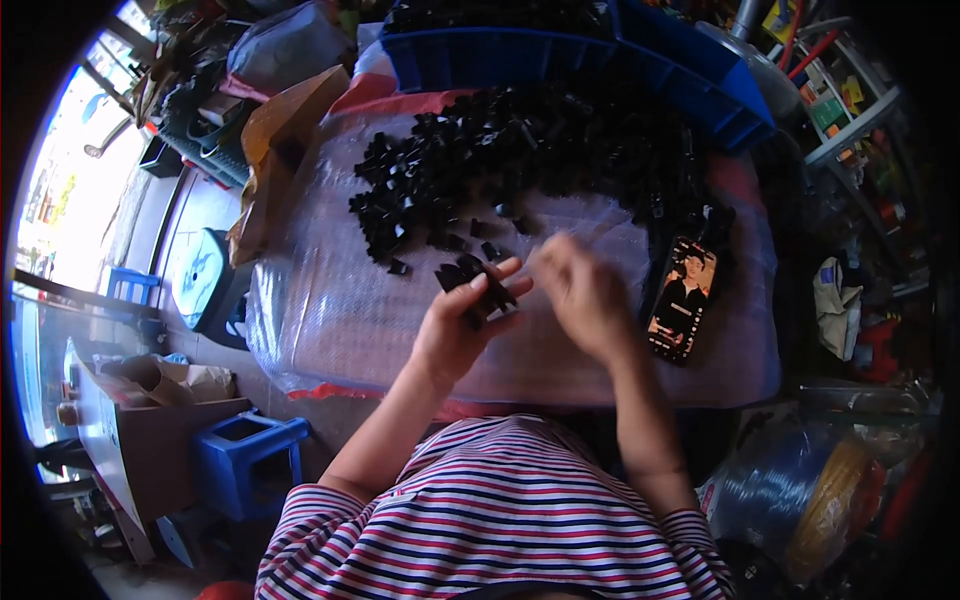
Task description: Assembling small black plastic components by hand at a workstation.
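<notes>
The held pieces (494, 296) look black, angular (finer detail unclear).

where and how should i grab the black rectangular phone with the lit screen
Probably pinch the phone across its long edges near the lower end, coming from the wearer's side: it's narrow there, and the heap of small black pieces crowds its far end.
</notes>
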A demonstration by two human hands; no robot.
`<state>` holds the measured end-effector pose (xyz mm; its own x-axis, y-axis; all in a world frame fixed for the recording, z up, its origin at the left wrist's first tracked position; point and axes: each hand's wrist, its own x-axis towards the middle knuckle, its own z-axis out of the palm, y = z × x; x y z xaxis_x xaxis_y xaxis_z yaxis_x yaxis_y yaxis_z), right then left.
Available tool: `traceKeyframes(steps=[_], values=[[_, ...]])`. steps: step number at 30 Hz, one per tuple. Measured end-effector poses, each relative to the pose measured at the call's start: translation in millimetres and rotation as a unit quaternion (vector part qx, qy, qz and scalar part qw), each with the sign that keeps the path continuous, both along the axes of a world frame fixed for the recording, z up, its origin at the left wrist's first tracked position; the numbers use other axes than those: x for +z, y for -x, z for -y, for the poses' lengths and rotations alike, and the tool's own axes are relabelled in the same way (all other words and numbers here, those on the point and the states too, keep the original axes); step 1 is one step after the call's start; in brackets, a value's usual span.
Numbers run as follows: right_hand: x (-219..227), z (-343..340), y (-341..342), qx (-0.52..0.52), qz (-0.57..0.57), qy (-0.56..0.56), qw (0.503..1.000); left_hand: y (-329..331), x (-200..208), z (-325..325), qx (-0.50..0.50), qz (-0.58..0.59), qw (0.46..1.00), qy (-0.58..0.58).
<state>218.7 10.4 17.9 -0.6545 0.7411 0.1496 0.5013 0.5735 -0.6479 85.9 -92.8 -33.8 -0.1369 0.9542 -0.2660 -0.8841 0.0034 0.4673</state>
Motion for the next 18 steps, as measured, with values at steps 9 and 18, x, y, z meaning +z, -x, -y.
traceKeyframes(steps=[9, 18], values=[[-54.6, -114.5, -6.7, -0.095, 0.205, -0.272, 0.935, 83.4, 9.1, 21.7, 0.235, -0.505, 0.828, 0.061], [-39.4, -3.4, -25.8, 0.070, -0.151, 0.118, 0.979, 98.1, 9.0, 16.1, 0.025, -0.915, 0.401, 0.038]])
